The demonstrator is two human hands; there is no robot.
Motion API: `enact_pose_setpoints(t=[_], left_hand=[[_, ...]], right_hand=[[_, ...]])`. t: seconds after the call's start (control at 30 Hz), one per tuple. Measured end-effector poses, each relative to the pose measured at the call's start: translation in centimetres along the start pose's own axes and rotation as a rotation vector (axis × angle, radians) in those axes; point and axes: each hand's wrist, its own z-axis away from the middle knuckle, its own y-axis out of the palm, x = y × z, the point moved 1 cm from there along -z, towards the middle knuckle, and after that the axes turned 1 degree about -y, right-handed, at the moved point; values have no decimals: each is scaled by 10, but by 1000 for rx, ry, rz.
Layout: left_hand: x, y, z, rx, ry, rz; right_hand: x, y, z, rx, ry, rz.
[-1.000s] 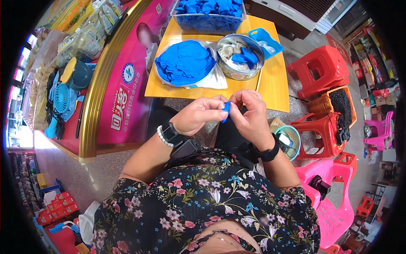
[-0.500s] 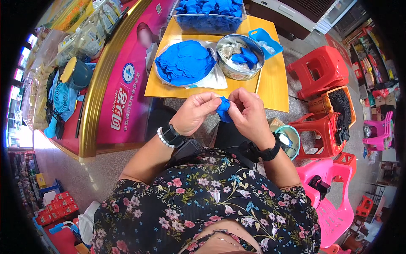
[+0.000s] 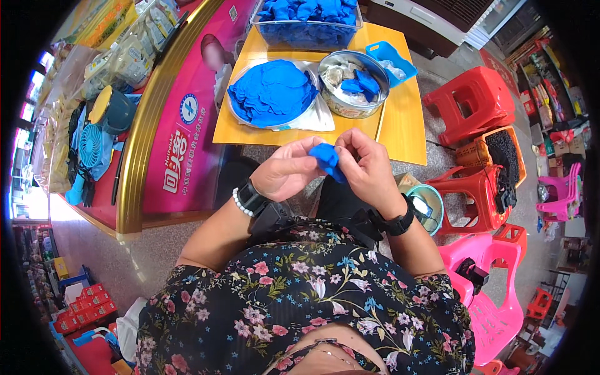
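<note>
Filling the near foreground: one top, black, floral print. Next out, at my left wrist: one white bead bracelet and one black wristband; at my right wrist, one dark strap. Hands, two, bare, seen by me from afar through the head camera. Left hand: thumb and fingers closed on the left side of one small blue piece, thin and bunched. Right hand: thumb and forefinger pinching its right side. Location of piece: held up between my two hands, just short of the bench's near edge. To the right, low: one turquoise bucket, contents unclear to me. Bench, yellow: on its nearer left part, one broad heap of flat blue sheets above a white sheet; just right of the heap, one round tin holding blue bundles and pale matter. Beside the tin, one light-blue tray, tilted. Far end of bench: one clear box, heaped with crumpled blue pieces
</note>
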Motion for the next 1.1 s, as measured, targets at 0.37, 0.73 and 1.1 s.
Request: enact_pose_setpoints(t=[0.37, 0.73, 1.1], left_hand=[[-8, 9, -9, -388, 57, -724], [-1, 19, -5, -668, 350, -1264], [-3, 24, -11, -612, 518, -1297]], right_hand=[[-12, 0, 4, 96, 204, -372], [-9, 12, 8, -165, -184, -103], [4, 12, 9, -204, -167, -153]])
